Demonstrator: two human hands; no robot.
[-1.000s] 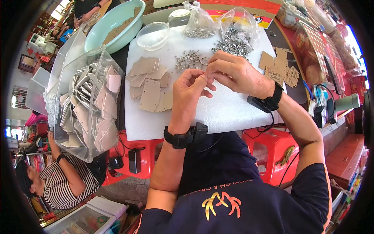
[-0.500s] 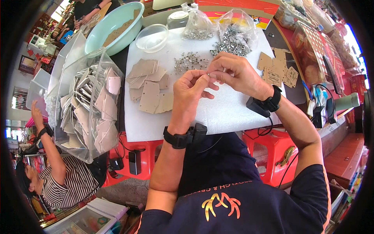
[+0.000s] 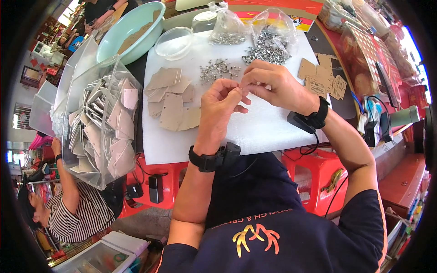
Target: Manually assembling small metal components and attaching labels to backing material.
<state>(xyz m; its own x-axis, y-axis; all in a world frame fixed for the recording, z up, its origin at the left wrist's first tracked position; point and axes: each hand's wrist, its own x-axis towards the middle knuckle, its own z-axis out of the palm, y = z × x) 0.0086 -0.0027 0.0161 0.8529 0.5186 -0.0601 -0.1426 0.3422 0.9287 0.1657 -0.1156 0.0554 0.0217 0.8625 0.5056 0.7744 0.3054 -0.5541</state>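
My left hand (image 3: 223,101) and my right hand (image 3: 274,86) meet fingertip to fingertip above the white foam sheet (image 3: 259,132). Both pinch at the same spot; whatever lies between the fingertips is tiny and mostly hidden. Just beyond them are scattered small shiny metal pieces (image 3: 219,70), with a denser heap of metal pieces (image 3: 268,50) spilling from a clear plastic bag (image 3: 277,25). Left of my left hand lies a loose stack of greyish-brown card pieces (image 3: 172,111) with small holes. Several brown card pieces (image 3: 321,75) lie to the right of my right hand.
A clear bin (image 3: 102,132) full of card pieces stands at the left, behind it a pale green basin (image 3: 132,34). A round clear tub (image 3: 174,44) and a second bag of metal pieces (image 3: 226,32) are at the back. Another person (image 3: 79,204) sits at the left.
My hands stay pinched together almost in place, the fingertips shifting slightly. The whole view has slid a little to the left. At the left, the other person's raised hand has come down.
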